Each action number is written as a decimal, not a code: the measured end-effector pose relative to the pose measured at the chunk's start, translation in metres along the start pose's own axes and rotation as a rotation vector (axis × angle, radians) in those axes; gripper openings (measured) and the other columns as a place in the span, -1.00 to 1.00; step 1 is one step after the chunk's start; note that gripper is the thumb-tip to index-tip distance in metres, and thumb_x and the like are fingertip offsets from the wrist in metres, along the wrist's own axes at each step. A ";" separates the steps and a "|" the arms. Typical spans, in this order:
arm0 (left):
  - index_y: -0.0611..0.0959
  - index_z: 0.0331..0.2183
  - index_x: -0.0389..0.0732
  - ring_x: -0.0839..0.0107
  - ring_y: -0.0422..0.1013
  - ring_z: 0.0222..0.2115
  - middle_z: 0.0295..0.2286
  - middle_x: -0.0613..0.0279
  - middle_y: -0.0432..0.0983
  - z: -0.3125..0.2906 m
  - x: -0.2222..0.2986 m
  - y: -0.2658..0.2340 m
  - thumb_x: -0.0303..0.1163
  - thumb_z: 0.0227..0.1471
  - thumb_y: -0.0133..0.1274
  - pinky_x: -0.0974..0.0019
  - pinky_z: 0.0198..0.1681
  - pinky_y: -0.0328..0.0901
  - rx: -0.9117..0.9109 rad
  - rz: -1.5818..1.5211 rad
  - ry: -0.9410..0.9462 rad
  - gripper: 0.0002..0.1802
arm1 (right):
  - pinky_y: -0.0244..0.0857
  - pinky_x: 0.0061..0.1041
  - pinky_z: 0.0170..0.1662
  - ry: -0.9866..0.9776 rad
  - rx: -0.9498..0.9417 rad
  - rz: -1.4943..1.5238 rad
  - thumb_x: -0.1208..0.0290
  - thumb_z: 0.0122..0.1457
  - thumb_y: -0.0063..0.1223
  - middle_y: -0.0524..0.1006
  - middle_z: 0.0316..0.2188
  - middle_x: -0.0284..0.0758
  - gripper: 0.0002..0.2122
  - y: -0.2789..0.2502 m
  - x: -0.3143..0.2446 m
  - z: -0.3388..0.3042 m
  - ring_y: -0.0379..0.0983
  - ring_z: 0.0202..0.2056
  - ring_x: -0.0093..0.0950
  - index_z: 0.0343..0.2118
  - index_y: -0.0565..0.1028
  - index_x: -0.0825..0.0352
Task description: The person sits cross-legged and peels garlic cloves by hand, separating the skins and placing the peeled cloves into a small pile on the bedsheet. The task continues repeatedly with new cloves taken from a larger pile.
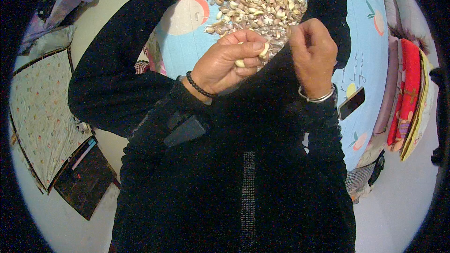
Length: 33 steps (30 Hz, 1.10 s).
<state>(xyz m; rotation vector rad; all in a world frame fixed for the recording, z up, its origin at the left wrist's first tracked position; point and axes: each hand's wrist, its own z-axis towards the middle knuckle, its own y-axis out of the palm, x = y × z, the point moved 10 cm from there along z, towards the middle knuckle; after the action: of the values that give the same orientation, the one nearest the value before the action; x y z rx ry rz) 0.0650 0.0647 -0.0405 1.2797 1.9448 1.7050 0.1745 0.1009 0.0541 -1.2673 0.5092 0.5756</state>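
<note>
**Garlic cloves held over a bed heaped with more**

The bed (370, 65), covered in a pale blue sheet with fruit prints, fills the space beyond and to the right of both hands. On it, just past the fingertips, lies a broad heap of garlic cloves (255, 0), most of them in papery skins. A dark phone (351, 103) rests on the sheet just right of the right wrist. Further right, folded red and yellow cloths (410, 98) are stacked along the bed's edge. Well to the left of the left arm, a patterned mat (40, 112) lies on the floor.

The left hand (225, 63) is curled, thumb and fingers pinching pale peeled garlic cloves (253, 55), one showing at the fingertips and another lower against the palm. The right hand (311, 51) is closed into a loose fist just beside it; what it holds, if anything, cannot be told, since the fingers are turned away.

As a judgement: the smooth peeled cloves could slip from the left hand's pinch and drop into the unpeeled heap below, where they would be hard to pick out. Skins could also scatter onto the phone nearby.
</note>
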 end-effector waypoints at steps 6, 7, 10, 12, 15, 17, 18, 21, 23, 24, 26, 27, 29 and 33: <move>0.43 -0.30 -0.24 0.73 0.10 -0.67 -0.45 0.27 0.38 0.002 -0.002 0.002 -0.42 0.08 -0.08 0.69 -0.70 0.01 -0.005 0.004 -0.025 -0.87 | 0.18 -0.66 -0.42 0.074 -0.298 0.496 0.48 0.02 0.06 0.43 -0.55 -0.39 -0.90 0.027 0.003 -0.009 0.29 -0.49 -0.65 -0.49 0.43 0.39; 0.42 -0.29 -0.23 0.73 0.10 -0.67 -0.45 0.27 0.38 0.001 -0.001 0.003 -0.42 0.08 -0.08 0.69 -0.70 0.01 -0.010 0.002 -0.020 -0.87 | 0.19 -0.64 -0.43 0.064 -0.311 0.556 0.48 0.01 0.07 0.43 -0.55 -0.37 -0.90 0.031 0.000 -0.011 0.31 -0.49 -0.63 -0.48 0.44 0.39; 0.41 -0.28 -0.23 0.74 0.10 -0.67 -0.45 0.28 0.39 0.000 -0.001 0.001 -0.39 0.08 -0.07 0.70 -0.71 0.01 0.031 0.028 -0.037 -0.84 | 0.23 -0.56 -0.43 0.018 -0.332 0.563 0.49 -0.01 0.04 0.44 -0.54 -0.29 -0.92 0.034 -0.006 -0.011 0.36 -0.50 -0.49 -0.47 0.45 0.39; 0.46 -0.32 -0.28 0.71 0.19 -0.64 -0.47 0.23 0.43 -0.002 0.000 0.002 -0.42 0.04 -0.01 0.69 -0.71 0.04 0.050 0.046 -0.053 -0.84 | 0.24 -0.51 -0.43 -0.064 -0.313 0.486 0.49 -0.01 0.03 0.44 -0.55 -0.24 -0.92 0.027 -0.012 -0.009 0.39 -0.50 -0.39 -0.48 0.45 0.38; 0.49 -0.34 -0.29 0.69 0.26 -0.64 -0.50 0.22 0.46 -0.004 0.008 -0.001 -0.43 -0.01 0.06 0.68 -0.70 0.07 0.102 0.284 -0.035 -0.83 | 0.24 -0.38 -0.44 -0.192 -0.298 0.287 0.49 0.00 -0.01 0.40 -0.56 -0.18 -0.93 0.022 -0.024 -0.011 0.38 -0.49 -0.22 -0.49 0.41 0.37; 0.50 -0.34 -0.29 0.68 0.29 -0.65 -0.53 0.24 0.47 -0.005 0.014 -0.002 -0.43 -0.03 0.08 0.67 -0.70 0.09 0.126 0.455 -0.002 -0.82 | 0.23 -0.32 -0.45 -0.255 -0.293 0.192 0.49 0.00 -0.03 0.38 -0.57 -0.17 -0.93 0.022 -0.030 -0.013 0.36 -0.49 -0.18 -0.50 0.39 0.36; 0.50 -0.34 -0.29 0.68 0.29 -0.65 -0.54 0.25 0.47 -0.005 0.017 -0.002 -0.44 -0.04 0.09 0.66 -0.69 0.11 0.137 0.515 0.017 -0.82 | 0.22 -0.29 -0.45 -0.286 -0.290 0.145 0.49 0.00 -0.03 0.37 -0.58 -0.16 -0.93 0.023 -0.033 -0.015 0.35 -0.49 -0.16 -0.50 0.38 0.36; 0.51 -0.34 -0.28 0.68 0.30 -0.66 -0.55 0.28 0.48 -0.006 0.021 -0.002 -0.45 -0.05 0.09 0.64 -0.68 0.12 0.165 0.655 0.044 -0.82 | 0.20 -0.26 -0.46 -0.301 -0.240 0.084 0.50 0.00 -0.05 0.34 -0.59 -0.17 -0.94 0.024 -0.035 -0.015 0.34 -0.50 -0.16 -0.51 0.36 0.36; 0.51 -0.32 -0.28 0.69 0.30 -0.66 -0.55 0.30 0.48 -0.006 0.023 -0.001 -0.45 -0.05 0.09 0.64 -0.67 0.12 0.173 0.671 0.062 -0.81 | 0.20 -0.42 -0.48 -0.286 -0.196 0.105 0.55 0.02 -0.06 0.37 -0.59 -0.20 -0.95 0.021 -0.033 -0.014 0.34 -0.55 -0.30 -0.50 0.38 0.39; 0.51 -0.31 -0.28 0.70 0.29 -0.66 -0.55 0.30 0.47 -0.007 0.024 0.001 -0.45 -0.05 0.09 0.65 -0.67 0.11 0.173 0.647 0.077 -0.80 | 0.20 -0.50 -0.49 -0.274 -0.171 0.120 0.57 0.03 -0.06 0.38 -0.60 -0.22 -0.96 0.018 -0.032 -0.013 0.34 -0.57 -0.37 -0.50 0.39 0.41; 0.51 -0.26 -0.28 0.72 0.26 -0.65 -0.52 0.29 0.48 -0.007 0.026 0.004 -0.44 -0.05 0.09 0.67 -0.66 0.08 0.166 0.596 0.100 -0.75 | 0.21 -0.38 -0.48 -0.186 -0.146 0.175 0.52 0.02 -0.05 0.38 -0.59 -0.18 -0.93 0.016 -0.024 -0.010 0.35 -0.54 -0.25 -0.52 0.37 0.38; 0.50 -0.22 -0.27 0.73 0.24 -0.65 -0.49 0.26 0.49 -0.006 0.027 0.005 -0.43 -0.05 0.08 0.67 -0.66 0.05 0.158 0.570 0.106 -0.72 | 0.22 -0.32 -0.47 -0.142 -0.134 0.200 0.49 0.01 -0.04 0.38 -0.59 -0.17 -0.92 0.015 -0.020 -0.009 0.36 -0.52 -0.19 -0.53 0.36 0.37; 0.49 -0.17 -0.28 0.73 0.20 -0.66 -0.46 0.21 0.50 -0.006 0.028 0.008 -0.42 -0.04 0.05 0.68 -0.66 0.03 0.137 0.534 0.121 -0.67 | 0.23 -0.34 -0.48 -0.094 -0.124 0.199 0.49 0.02 -0.03 0.39 -0.59 -0.17 -0.91 0.013 -0.016 -0.009 0.36 -0.53 -0.20 -0.54 0.36 0.37; 0.46 -0.14 -0.30 0.71 0.15 -0.67 -0.42 0.12 0.50 -0.007 0.031 0.008 -0.41 0.00 0.00 0.67 -0.66 0.05 0.113 0.514 0.145 -0.66 | 0.23 -0.36 -0.48 -0.052 -0.094 0.215 0.49 0.02 -0.03 0.40 -0.59 -0.17 -0.91 0.009 -0.014 -0.009 0.37 -0.54 -0.23 -0.54 0.38 0.38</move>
<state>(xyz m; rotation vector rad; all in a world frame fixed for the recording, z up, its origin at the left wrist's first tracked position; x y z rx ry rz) 0.0456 0.0826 -0.0208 1.8735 1.9244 1.9824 0.1579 0.0920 0.0544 -1.2909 0.5850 0.8191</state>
